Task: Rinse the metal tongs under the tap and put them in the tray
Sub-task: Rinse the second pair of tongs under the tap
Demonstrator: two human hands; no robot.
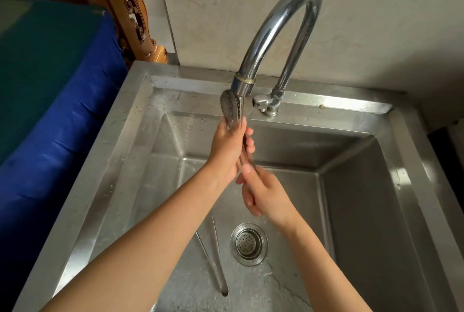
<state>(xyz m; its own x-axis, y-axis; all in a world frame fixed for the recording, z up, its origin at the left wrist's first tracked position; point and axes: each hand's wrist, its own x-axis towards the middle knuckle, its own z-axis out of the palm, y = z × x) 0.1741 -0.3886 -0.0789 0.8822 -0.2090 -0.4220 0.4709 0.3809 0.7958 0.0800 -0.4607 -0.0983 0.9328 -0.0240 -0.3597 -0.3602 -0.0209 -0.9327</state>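
Head view showed the metal tongs (232, 111) held upright, perforated heads just under the tap (281, 35) spout, over the sink (364, 141) basin's back edge. Left hand (227, 151) wrapped the upper shafts; right hand (266, 193) clasped the handles. Rinsing seemed underway; next comes carrying them to the tray, which lay out of frame. Water flow was hard to make out.

A steel sink (130, 151) carries everything. On its wet floor lie a second pair of tongs (213, 254), just left of the drain strainer (249, 244). A tap (278, 33) stands on the back rim.
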